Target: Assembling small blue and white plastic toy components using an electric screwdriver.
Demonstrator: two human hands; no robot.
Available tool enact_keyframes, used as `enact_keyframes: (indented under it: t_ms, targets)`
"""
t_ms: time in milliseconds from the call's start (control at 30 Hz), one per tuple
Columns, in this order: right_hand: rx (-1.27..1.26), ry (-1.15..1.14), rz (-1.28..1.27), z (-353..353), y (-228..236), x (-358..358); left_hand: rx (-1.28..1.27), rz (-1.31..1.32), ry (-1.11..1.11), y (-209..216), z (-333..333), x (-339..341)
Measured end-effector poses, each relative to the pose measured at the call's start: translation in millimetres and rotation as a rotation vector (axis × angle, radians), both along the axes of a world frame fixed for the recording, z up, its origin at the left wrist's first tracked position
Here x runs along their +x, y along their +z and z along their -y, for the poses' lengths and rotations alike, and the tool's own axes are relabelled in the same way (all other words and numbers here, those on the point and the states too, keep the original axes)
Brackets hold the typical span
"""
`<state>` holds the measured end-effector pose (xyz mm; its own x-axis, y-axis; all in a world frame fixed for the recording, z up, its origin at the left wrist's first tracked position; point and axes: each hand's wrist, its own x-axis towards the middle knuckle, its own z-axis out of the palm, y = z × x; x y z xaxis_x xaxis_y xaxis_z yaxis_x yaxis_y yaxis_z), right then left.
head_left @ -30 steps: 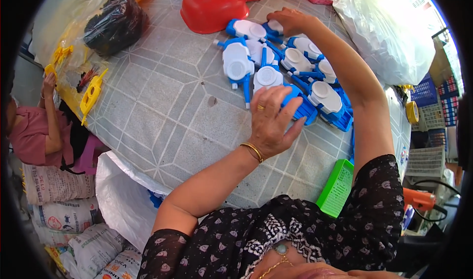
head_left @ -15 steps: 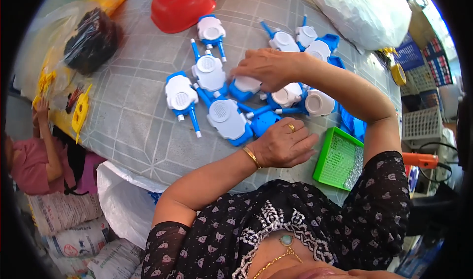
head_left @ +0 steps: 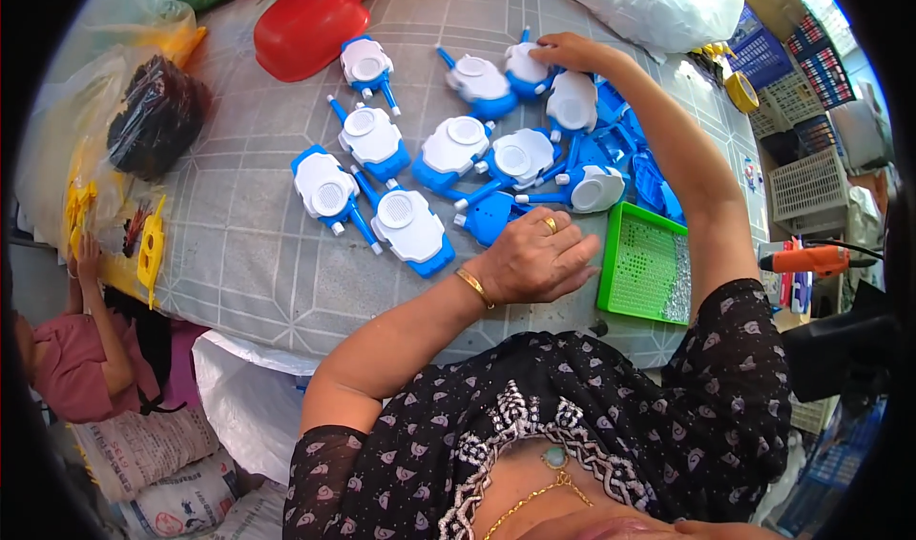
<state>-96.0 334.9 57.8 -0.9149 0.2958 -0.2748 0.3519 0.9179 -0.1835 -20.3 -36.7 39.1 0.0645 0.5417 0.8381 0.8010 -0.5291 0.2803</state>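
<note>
Several blue-and-white plastic housings with short blue arms lie in a loose group on the table [head_left: 253, 220]. My right hand [head_left: 571, 51] is at the far side of the group, its fingers closed on the edge of one blue-and-white plastic housing [head_left: 525, 63]. Just left of that lies another housing [head_left: 480, 79], slightly blurred. My left hand [head_left: 539, 256] hovers or rests at the near side with fingers curled in; whatever may be inside them is hidden. Next to its knuckles is a plain blue plastic shell [head_left: 487, 218], partly covered by a blue arm.
A green basket [head_left: 615, 254] with small silvery pieces stands right of my left hand, below a heap of blue parts [head_left: 649, 173]. Farther off are a red scoop [head_left: 305, 30] and a white plastic bag [head_left: 658, 6]. Another person [head_left: 81, 359] sits at left near yellow parts [head_left: 150, 254].
My right hand has moved away from the middle of the group to a housing at its far side. My left hand stays curled near the blue shell. The whole view has shifted slightly.
</note>
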Motion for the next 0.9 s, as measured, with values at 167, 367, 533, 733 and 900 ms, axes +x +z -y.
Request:
enact_keyframes:
  t_ms: [167,367,533,733,900]
  targets:
    - [-0.022,0.096,0.020,112,32,14,-0.035,-0.002,-0.030,2,8,3]
    - [0.219,0.107,-0.063,155,72,-54,-0.089,-0.070,-0.136,1,6,8]
    - [0.221,0.223,-0.314,232,40,-165,-0.154,-0.025,-0.128,-12,8,7]
    - [0.289,0.243,-0.148,237,-7,-205,-0.034,0.019,-0.162,-12,-6,17]
    - [0.137,0.394,-0.042,284,24,-141,-0.180,-0.052,-0.070,-13,8,5]
